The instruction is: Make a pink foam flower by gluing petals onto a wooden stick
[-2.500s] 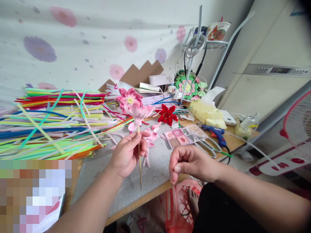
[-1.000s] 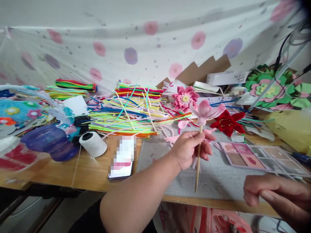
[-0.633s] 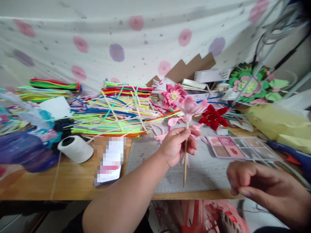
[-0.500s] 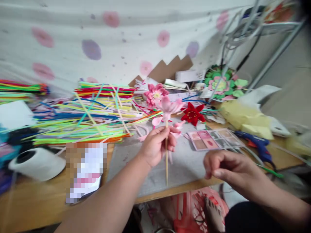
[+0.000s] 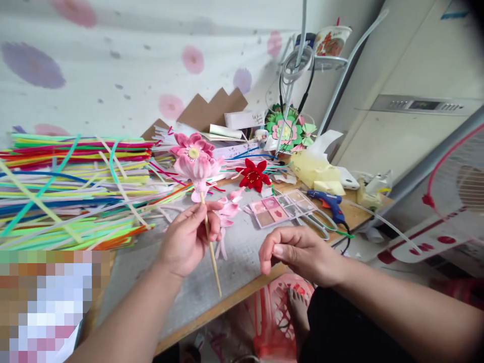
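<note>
Left hand (image 5: 187,237): fingers (image 5: 214,226) clamped on a thin wooden stick (image 5: 214,259), gripped between thumb and forefinger near its upper end. Stick leans, upper end toward far left, lower tip toward near right; most of its length runs below the grip. Pale pink flower (image 5: 199,170) sits at the top of the stick, just above the thumb and forefinger, petals spread upward. Contact between lowest petals and fingers: cannot tell.

Right hand (image 5: 298,254): well apart from the stick, to its right, over the near edge of the tabletop (image 5: 217,313). Fingers loosely curled, thumb close against forefinger; whether anything thin is pinched there, cannot tell.

Surroundings: gray mat (image 5: 242,254) beneath the left hand. Loose pink petals (image 5: 227,214) just right of the left fingers. Darker pink flower (image 5: 192,143) behind the held one, partly covered by it. Red flower (image 5: 254,175) to the right, far side. Palette (image 5: 270,212) nearer, glue gun (image 5: 328,201) right of it. Colored pipe cleaners (image 5: 75,186) heaped at left.
</note>
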A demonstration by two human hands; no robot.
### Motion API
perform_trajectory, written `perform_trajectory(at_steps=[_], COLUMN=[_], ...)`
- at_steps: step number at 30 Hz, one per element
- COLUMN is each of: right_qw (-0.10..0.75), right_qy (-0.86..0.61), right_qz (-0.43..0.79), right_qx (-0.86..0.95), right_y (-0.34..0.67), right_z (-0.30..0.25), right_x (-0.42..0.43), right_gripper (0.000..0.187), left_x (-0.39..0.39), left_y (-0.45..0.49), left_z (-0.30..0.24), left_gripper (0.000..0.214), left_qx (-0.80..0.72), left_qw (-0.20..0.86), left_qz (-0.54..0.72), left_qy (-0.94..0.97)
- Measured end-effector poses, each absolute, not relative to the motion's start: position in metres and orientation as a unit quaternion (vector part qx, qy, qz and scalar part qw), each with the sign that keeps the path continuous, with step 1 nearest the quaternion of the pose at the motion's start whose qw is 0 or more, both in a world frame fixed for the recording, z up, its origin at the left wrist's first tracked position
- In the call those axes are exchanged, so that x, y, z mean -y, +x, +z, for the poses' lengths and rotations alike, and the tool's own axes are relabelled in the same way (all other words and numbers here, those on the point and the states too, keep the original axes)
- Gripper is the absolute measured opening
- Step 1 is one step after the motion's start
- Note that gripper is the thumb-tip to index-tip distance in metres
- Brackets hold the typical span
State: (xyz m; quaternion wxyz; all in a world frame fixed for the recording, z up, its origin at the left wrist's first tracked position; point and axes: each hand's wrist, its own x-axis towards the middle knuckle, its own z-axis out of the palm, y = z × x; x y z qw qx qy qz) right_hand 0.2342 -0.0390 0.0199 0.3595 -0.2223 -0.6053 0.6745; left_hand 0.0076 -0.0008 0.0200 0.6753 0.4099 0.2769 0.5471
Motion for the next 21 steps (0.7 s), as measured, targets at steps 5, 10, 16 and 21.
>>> perform_trajectory(at_steps=[5,10,16,21], right_qw=[0.36,0.41,0.463,0.467], right_qy=[-0.234,-0.244,-0.214,-0.209], right_qz=[0.695,0.703,0.686,0.668], right_qx=[0.577,0.527,0.518,0.54], right_y=[0.233,0.227,0.22,0.221], right_z=[0.017,0.011,0.011,0.016], right_x=[0.04,0.041,0.038,0.034], right_gripper=[0.023,0.03,0.038,0.019], left_x=[0.001,0.001,0.002,0.001], left_y=[0.008,0.007,0.008,0.007], left_z=[0.02,0.02,0.021,0.02], left_gripper=[0.022,0.022,0.021,0.021], left_qx=[-0.282,-0.278,-0.284,-0.283], left_qw=[0.674,0.674,0.674,0.672], left_qz=[0.548,0.55,0.55,0.549], left_qy=[0.407,0.407,0.403,0.408])
